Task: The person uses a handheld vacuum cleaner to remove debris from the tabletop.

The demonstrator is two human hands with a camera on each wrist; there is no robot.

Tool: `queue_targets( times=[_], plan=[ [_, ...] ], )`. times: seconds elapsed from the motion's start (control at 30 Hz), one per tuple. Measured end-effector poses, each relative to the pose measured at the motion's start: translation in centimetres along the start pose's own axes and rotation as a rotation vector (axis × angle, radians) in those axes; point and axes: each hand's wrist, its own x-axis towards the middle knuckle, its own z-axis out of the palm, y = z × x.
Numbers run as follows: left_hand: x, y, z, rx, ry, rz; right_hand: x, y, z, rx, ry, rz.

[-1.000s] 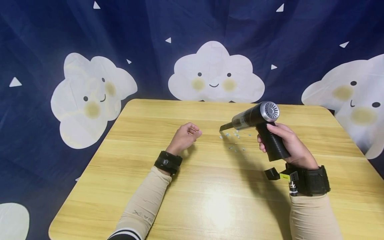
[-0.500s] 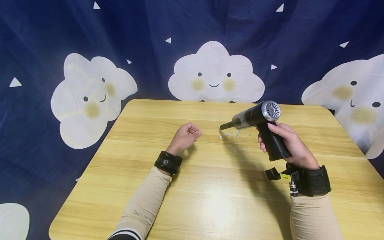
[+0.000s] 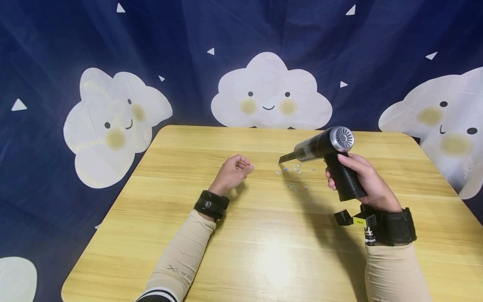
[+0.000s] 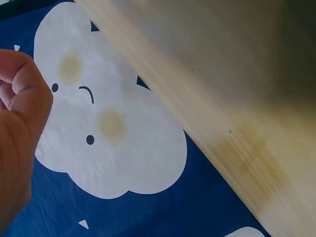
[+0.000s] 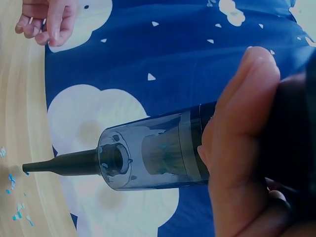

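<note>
My right hand [image 3: 371, 182] grips the black handle of a handheld vacuum cleaner [image 3: 341, 167], thumb on the near side. Its narrow dark nozzle [image 5: 74, 162] points left and down, close over small blue-and-white scraps [image 3: 297, 168] scattered on the wooden table. Through the clear dust cup [image 5: 148, 153] a few bits and a filter show in the right wrist view. My left hand [image 3: 232, 172] holds nothing; its fingers are loosely curled, left of the scraps. In the left wrist view only part of that left hand [image 4: 19, 113] appears at the edge.
The light wooden table [image 3: 170, 167] has rounded far corners. Behind it hangs a dark blue curtain [image 3: 188, 33] with smiling white clouds. Black straps [image 3: 212, 204] with cameras circle both wrists. The vacuum's shadow falls across the table.
The vacuum cleaner has shifted slightly to the right, its nozzle tip a little farther from my left hand. My left hand stays put. The scraps look unchanged.
</note>
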Motion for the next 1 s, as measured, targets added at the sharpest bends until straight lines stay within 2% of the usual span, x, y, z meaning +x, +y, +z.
queue_targets(
  times=[0.57,1.0],
  plan=[
    [0.04,-0.07,0.01,0.020,-0.010,0.004,-0.17,-0.09,-0.23,-0.004,0.016,-0.003],
    [-0.15,0.02,-0.09,0.011,-0.005,0.007,-0.41,-0.30,-0.24,-0.055,0.040,-0.015]
  ],
)
